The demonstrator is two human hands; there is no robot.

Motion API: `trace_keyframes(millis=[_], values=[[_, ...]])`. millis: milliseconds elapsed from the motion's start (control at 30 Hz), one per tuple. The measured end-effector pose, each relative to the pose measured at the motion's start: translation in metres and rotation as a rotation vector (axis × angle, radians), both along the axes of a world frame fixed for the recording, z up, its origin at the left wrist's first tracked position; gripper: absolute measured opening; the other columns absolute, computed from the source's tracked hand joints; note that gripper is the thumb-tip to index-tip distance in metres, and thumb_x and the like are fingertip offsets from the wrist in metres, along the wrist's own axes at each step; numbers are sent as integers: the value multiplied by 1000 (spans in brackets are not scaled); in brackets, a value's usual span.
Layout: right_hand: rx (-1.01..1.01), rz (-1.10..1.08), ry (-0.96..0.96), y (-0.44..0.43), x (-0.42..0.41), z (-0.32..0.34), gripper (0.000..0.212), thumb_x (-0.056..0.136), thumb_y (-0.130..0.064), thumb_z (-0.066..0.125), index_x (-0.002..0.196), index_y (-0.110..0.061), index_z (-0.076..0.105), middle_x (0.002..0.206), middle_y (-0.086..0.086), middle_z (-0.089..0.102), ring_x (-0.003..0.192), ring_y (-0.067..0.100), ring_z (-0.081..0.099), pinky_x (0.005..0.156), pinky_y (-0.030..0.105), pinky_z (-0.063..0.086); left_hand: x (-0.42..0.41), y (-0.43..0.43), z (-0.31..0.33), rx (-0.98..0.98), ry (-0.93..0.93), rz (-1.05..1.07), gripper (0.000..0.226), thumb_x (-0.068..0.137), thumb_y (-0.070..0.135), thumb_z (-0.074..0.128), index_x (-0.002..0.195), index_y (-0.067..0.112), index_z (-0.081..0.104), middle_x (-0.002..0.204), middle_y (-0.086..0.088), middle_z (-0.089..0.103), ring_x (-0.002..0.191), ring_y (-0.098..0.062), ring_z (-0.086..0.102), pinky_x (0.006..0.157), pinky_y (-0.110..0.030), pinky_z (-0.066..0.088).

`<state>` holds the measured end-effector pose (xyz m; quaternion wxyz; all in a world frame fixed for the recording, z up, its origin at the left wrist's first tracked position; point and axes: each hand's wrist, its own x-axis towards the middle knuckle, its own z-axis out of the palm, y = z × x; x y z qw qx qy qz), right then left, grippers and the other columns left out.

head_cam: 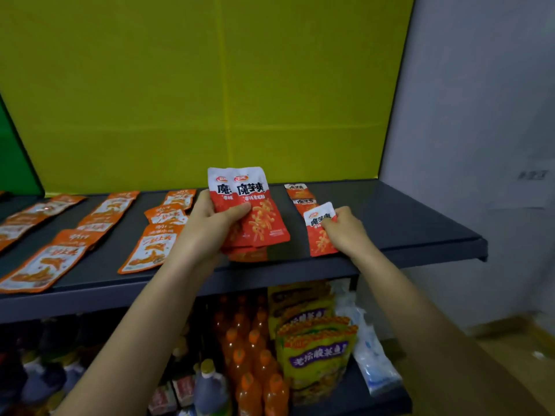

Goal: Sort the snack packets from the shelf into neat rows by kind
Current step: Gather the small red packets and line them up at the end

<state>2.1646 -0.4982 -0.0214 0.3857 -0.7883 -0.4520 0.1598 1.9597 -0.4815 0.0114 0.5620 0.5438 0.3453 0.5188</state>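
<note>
Red row [300, 195] underway: left hand [210, 225] grips spare packets [255, 211], right hand [345, 232] pinches single packet [319, 235] on shelf [414, 229]; next, likely square it.

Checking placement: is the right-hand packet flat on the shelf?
Flat, apparently: the red packet lies on the shelf, right hand holding its top edge.
</note>
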Motion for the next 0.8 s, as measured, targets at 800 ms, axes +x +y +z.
trace_keyframes(millis=[800], values=[[240,291,-30,17,102,35,41,86,-60,45,86,-21,59,91,-1,66,92,21,62,86,42,49,171,26,10,0,59,-44,25,84,5,64,102,16,50,86,1,64,71,-11,62,59,-23,56]])
